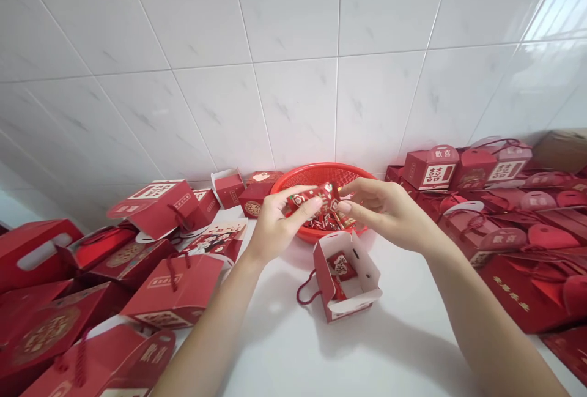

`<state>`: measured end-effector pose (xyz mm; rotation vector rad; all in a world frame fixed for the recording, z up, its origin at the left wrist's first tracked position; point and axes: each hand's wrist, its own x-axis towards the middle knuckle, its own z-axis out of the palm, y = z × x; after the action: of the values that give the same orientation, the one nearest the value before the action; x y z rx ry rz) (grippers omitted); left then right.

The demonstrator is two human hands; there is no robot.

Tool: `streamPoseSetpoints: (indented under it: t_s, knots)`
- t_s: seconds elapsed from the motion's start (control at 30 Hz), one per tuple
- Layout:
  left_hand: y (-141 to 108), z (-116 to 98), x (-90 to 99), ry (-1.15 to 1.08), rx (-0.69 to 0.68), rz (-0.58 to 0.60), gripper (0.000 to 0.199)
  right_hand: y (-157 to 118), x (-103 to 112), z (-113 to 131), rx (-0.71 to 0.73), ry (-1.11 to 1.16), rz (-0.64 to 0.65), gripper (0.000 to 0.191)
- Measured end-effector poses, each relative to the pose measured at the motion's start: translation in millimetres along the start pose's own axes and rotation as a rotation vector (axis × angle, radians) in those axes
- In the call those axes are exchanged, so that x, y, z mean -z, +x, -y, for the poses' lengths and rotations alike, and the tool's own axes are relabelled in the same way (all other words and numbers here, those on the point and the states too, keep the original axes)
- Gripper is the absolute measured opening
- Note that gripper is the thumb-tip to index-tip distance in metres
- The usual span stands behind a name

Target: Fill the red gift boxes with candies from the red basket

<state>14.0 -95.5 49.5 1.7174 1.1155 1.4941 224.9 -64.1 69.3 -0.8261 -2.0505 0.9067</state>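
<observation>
My left hand [279, 219] pinches a red candy packet [324, 194] with printed flowers, above the near side of a red plastic basket [300, 175]. The thumb and fingers of my right hand [385, 207] close at the packet's right end. Part of its grip is hidden. Small red wrapped sweets [321, 222] lie in the basket under my hands. Just in front of the basket an open red gift box [322, 287] stands on the white table, flaps up. Inside it rests another red packet [342, 265], and a dark red cord handle [305, 293] hangs off its left side.
Red gift boxes [172, 290] crowd the left side of the table, some with open flaps. On the right, more boxes [438, 167] are piled beside flatter red ones [518, 290]. A tiled wall [293, 103] rises behind the basket. A brown carton [562, 149] stands far right.
</observation>
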Motion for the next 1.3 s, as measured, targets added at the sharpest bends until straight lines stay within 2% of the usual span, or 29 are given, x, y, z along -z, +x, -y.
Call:
streamPoseSetpoints:
  t_s: [0.1, 0.2, 0.5, 0.73, 1.0, 1.3]
  knots:
    - [-1.1, -0.8, -2.9, 0.033, 0.016, 0.137, 0.036, 0.3, 0.8, 0.4, 0.011, 0.081, 0.008, 0.034]
    - [-2.0, -1.1, -4.6, 0.071, -0.002, 0.186, 0.040, 1.0, 1.5, 1.8, 0.014, 0.170, 0.041, 0.033]
    - [-2.6, -1.4, -5.3, -0.010, 0.000, 0.129, 0.034, 2.8, 5.7, 2.8, 0.044, 0.287, 0.024, 0.034]
    - [-6.0, -9.2, -9.2, -0.120, -0.019, 0.097, 0.029, 1.9, -0.4, 0.7, 0.148, 0.384, -0.014, 0.029]
    - [-7.1, -7.8, -6.1, -0.040, -0.087, 0.099, 0.025, -1.7, -1.5, 4.6, 0.204, 0.213, -0.077, 0.023]
    - [-8.7, -5.4, -7.0, 0.010, -0.187, 0.066, 0.023, -4.5, -5.6, 5.9, 0.254, 0.184, -0.179, 0.022]
